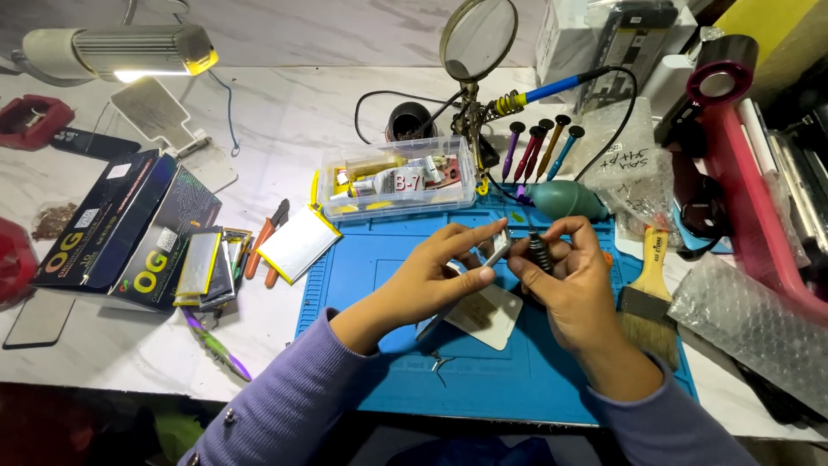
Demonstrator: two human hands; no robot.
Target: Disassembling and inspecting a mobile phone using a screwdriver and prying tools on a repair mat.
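Observation:
My left hand [435, 276] holds a thin silver metal tool [498, 251], pinched between thumb and forefinger, above a blue work mat [362, 285]. My right hand [573, 280] grips a small dark ribbed screwdriver handle [540, 252] right beside the silver tool's tip. Both hands meet over the mat's middle. Under them lies a pale rounded flat plate [487, 319]. Both sleeves are purple.
A clear plastic parts box [397, 181] stands at the mat's back edge. Behind it are a magnifier stand [477, 43], a soldering iron [539, 91], several screwdrivers [539, 147] and a teal blower bulb [569, 200]. Right: a paint brush [651, 293], bubble wrap [746, 319]. Left: flat batteries [297, 243], black boxes [129, 229], desk lamp [121, 52].

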